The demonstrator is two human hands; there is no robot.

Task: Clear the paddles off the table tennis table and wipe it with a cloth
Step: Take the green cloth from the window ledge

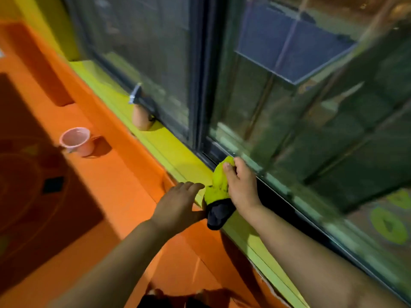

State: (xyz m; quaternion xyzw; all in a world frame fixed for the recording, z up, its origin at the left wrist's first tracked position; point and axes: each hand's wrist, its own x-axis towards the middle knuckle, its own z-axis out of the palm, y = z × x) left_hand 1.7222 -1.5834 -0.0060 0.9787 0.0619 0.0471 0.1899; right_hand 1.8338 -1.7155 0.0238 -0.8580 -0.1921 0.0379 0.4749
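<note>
1. The right hand (241, 185) grips a crumpled yellow-green cloth with a dark navy end (219, 187), its thumb curled over the top.
2. The cloth lies on the yellow-green painted window sill (178, 156), between the two hands.
3. The left hand (178, 206) is spread wide with its fingers straight, just left of the cloth; whether it touches the cloth is unclear.
4. A pink plastic cup (76, 141) stands upright on the orange ledge (115, 185), well beyond the left hand.
5. A dark-framed glass window (289, 96) rises just past the right hand's fingers.

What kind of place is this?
Probably a brightly painted indoor games room: a large window over a yellow-green sill, an orange ledge holding a pink cup, and seemingly a blue table reflected in the glass.
</note>
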